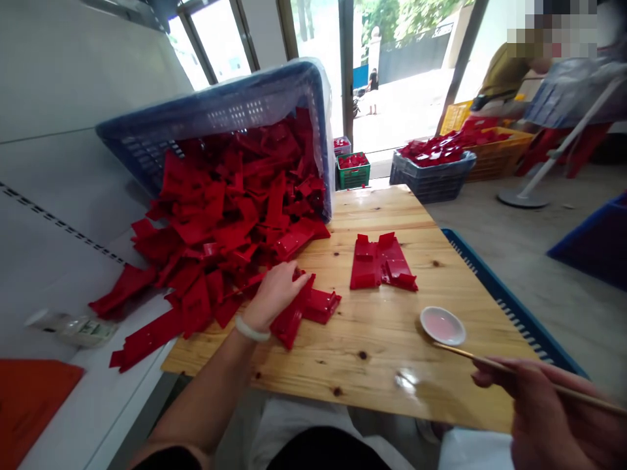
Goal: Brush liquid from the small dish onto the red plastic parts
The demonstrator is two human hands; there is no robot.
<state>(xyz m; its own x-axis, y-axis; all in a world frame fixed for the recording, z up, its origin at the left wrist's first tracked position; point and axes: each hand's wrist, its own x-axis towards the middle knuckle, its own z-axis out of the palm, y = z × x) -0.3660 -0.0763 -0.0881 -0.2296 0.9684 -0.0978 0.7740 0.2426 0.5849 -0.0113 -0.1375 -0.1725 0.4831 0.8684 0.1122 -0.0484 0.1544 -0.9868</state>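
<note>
My left hand (278, 290) is closed on the upper end of a red plastic part (292, 320) at the edge of the pile. Another red part (322, 305) lies just right of it, partly covered. In my right hand (548, 405) is a thin brush (470, 354), its tip pointing left beside a small white dish (442, 326) of pinkish liquid. Two red plastic parts (383, 262) lie side by side on the wooden table (362, 365), beyond the dish. A heap of loose red parts (235, 202) spills from a tipped blue crate (215, 104) on the left.
A clear bottle (73, 328) lies by the wall on the left. Beyond the table stand a blue crate of red parts (431, 173) and a green crate (353, 177). A co-worker (509, 72) is at the far right, near a white stand (524, 198).
</note>
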